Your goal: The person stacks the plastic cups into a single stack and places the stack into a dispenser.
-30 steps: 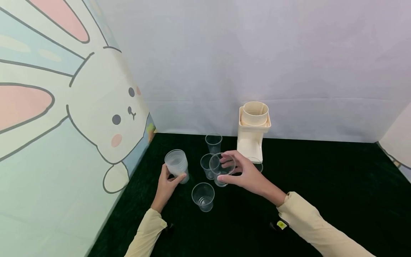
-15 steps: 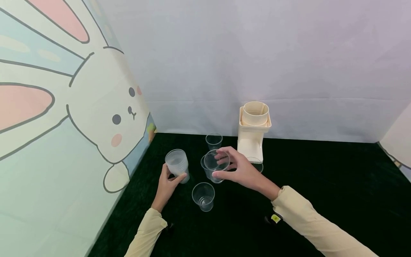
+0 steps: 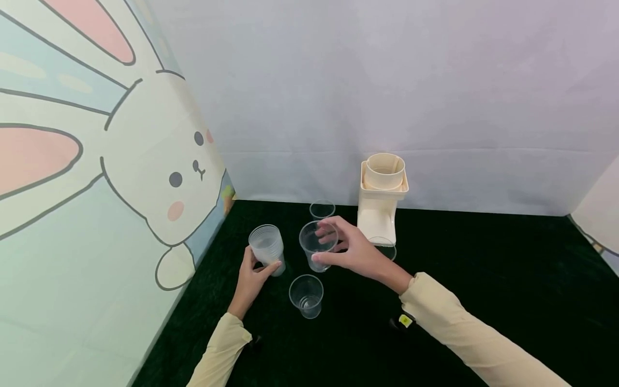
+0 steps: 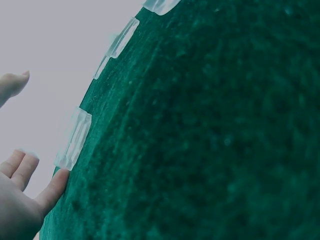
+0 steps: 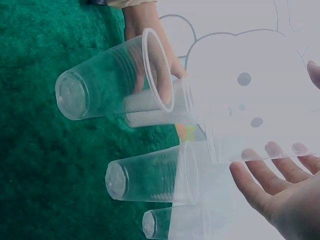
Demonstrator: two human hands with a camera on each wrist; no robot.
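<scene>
- We see a single clear plastic cup (image 3: 317,244) held upright above the dark green surface (image 3: 483,279), gripped at its rim and side by the right hand (image 3: 355,252); it hides the cup behind it.
- We see a stack of nested clear ribbed cups (image 3: 267,248) standing upright, its base on the surface, with the left hand (image 3: 251,282) wrapped round its lower part.
- The stack stands just left of the held cup, apart from it.
</scene>
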